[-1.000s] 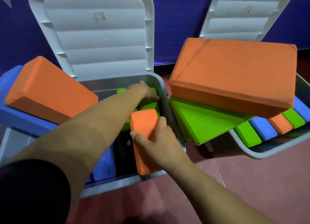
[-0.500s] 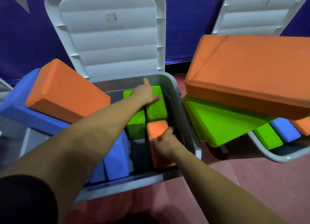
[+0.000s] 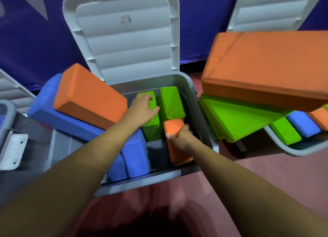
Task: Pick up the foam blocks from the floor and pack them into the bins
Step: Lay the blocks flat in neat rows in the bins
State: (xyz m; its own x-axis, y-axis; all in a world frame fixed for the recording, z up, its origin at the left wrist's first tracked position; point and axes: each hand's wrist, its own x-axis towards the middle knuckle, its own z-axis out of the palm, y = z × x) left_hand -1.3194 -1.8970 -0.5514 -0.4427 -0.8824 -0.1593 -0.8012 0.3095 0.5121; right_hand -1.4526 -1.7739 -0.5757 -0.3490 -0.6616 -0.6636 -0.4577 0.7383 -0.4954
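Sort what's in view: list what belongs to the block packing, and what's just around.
In the job: left hand, right hand, small orange block, green blocks, blue blocks, middle bin, right bin.
Just around: blue wall, red floor.

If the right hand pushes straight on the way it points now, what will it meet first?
Probably the right green block standing just past the orange block the right hand grips. Depth is hard to judge.

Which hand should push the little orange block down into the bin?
The right hand. Its fingers already grip the small orange block standing in the middle bin. The left hand is resting flat on a green block.
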